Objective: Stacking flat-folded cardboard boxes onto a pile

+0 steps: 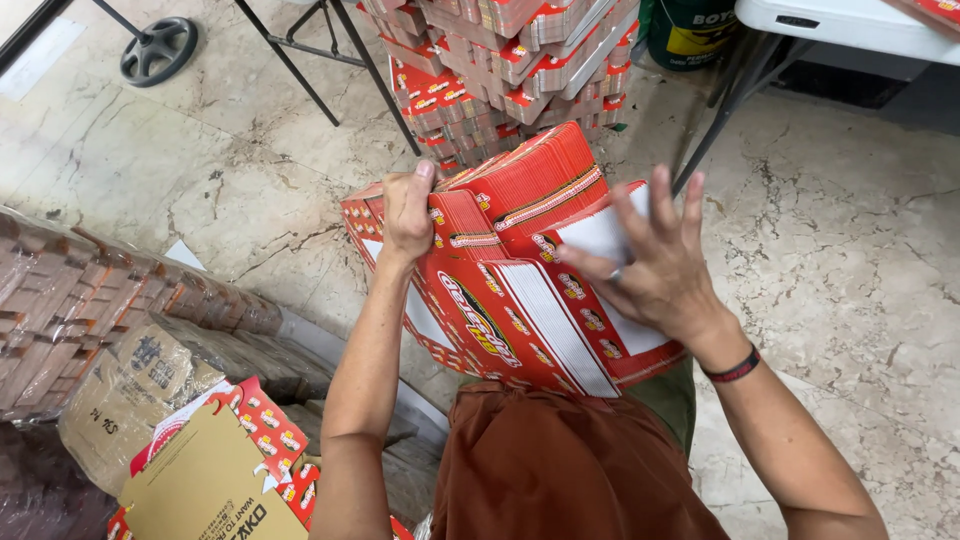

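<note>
A thick bundle of flat red-and-white printed cardboard carton blanks (520,290) rested on the person's lap, against a rust-brown apron (570,470), and tilted away from the body. The left hand (408,212) was closed in a fist over the bundle's upper left corner, thumb raised along the edge, gripping the cardboard. The right hand (655,262) lay on the bundle's right side with its fingers spread and slightly curled, pressing on the white faces of the blanks there rather than clasping them; a dark wristband with a red stripe (733,367) circled that wrist.

Just beyond the bundle, a tall leaning stack of folded red-and-white cartons (510,60) stood on the pale veined marble floor (850,230). Left of the bundle and below it in the view lay brown corrugated cardboard packs (70,310) and a loose red carton blank with its plain brown side up (205,480). Far to the bundle's upper right stood a green plastic bucket (690,30) under a white folding table (850,22), and far to its upper left a black caster wheel (158,50).
</note>
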